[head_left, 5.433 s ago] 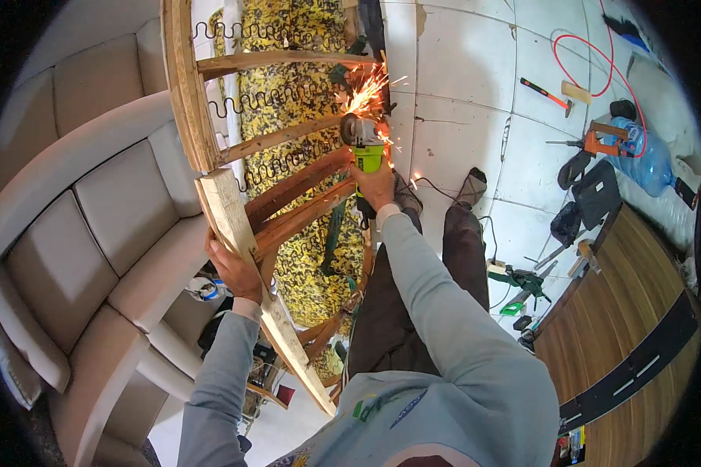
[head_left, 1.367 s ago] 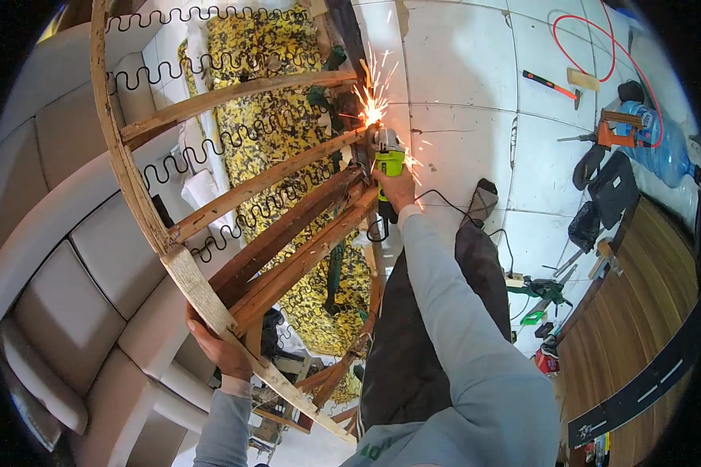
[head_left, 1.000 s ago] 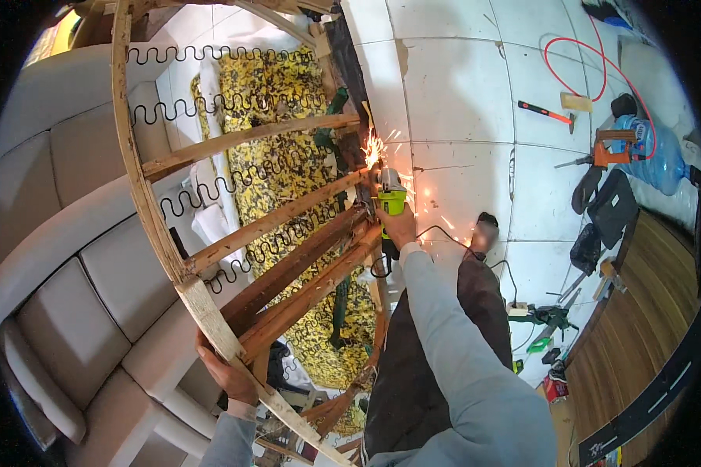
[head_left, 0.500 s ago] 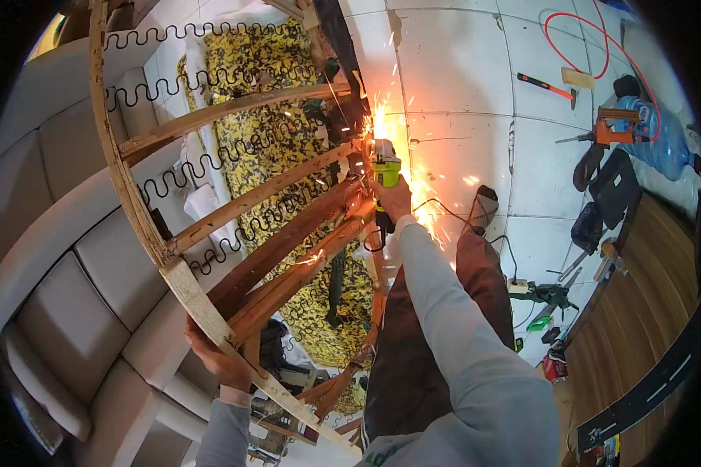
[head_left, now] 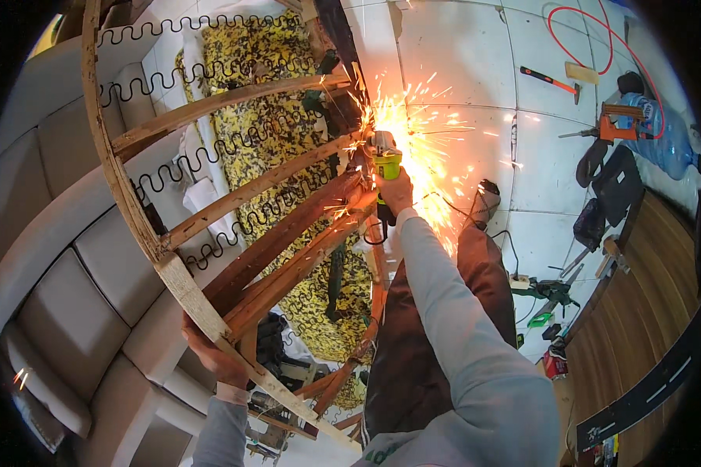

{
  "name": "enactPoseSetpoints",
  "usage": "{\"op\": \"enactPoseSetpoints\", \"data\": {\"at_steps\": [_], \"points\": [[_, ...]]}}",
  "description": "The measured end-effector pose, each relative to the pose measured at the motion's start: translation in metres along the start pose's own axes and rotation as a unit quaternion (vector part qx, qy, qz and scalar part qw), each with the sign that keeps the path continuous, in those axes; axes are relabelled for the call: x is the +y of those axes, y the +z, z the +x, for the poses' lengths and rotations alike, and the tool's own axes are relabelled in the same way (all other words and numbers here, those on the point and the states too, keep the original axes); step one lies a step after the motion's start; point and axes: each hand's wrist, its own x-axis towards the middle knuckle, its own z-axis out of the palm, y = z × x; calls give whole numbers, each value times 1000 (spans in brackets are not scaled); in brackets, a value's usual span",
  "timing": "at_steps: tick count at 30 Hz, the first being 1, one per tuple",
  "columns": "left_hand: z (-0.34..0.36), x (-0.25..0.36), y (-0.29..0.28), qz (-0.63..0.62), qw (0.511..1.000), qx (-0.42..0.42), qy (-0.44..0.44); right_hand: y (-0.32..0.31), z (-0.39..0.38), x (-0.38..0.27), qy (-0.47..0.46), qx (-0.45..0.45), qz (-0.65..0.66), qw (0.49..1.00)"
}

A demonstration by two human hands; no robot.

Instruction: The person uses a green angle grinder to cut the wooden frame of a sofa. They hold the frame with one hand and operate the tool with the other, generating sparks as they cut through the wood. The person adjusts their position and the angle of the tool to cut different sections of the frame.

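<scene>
My right hand (head_left: pixel 396 191) is wrapped round a green angle grinder (head_left: pixel 387 163). Its head meets the dark far rail of a wooden furniture frame (head_left: pixel 241 191), and bright sparks (head_left: pixel 420 148) spray out to the right and down from the contact; the glare hides the disc. My left hand (head_left: pixel 213 350) grips the pale near rail (head_left: pixel 181 282) of the frame at lower left, fingers partly hidden behind the wood. Wavy steel springs (head_left: pixel 152 180) stretch across the frame between curved slats. Through the gaps shows yellow-and-black speckled foam (head_left: pixel 253 117).
A grey sofa (head_left: pixel 70 303) stands at left. On the white tiled floor (head_left: pixel 452 47) at right lie a hammer (head_left: pixel 549 80), a red air hose (head_left: pixel 553 19), an orange air tool (head_left: pixel 617 131), a blue water bottle (head_left: pixel 670 140) and a green power tool (head_left: pixel 551 293). A wooden panel (head_left: pixel 639 303) lies at lower right.
The spark spray has grown wider and brighter around the grinder. The frame has shifted slightly to the left in the view. Both hands keep their holds.
</scene>
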Motion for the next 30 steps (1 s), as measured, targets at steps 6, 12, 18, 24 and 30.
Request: {"op": "enactPoseSetpoints", "data": {"at_steps": [6, 12, 18, 24, 30], "points": [[1, 1, -5, 24, 999, -28, -4, -1, 6, 5, 6, -8, 44, 999], [1, 1, -6, 6, 1000, -10, -21, -6, 16, 12, -11, -25, 42, 999], [0, 10, 6, 32, 999, 7, -30, -5, 6, 32, -3, -15, 79, 997], [0, 4, -4, 56, 998, 5, -19, -6, 2, 18, -12, -28, 37, 999], [-1, 10, 1, 62, 998, -23, -18, -1, 17, 11, -3, -19, 54, 998]]}}
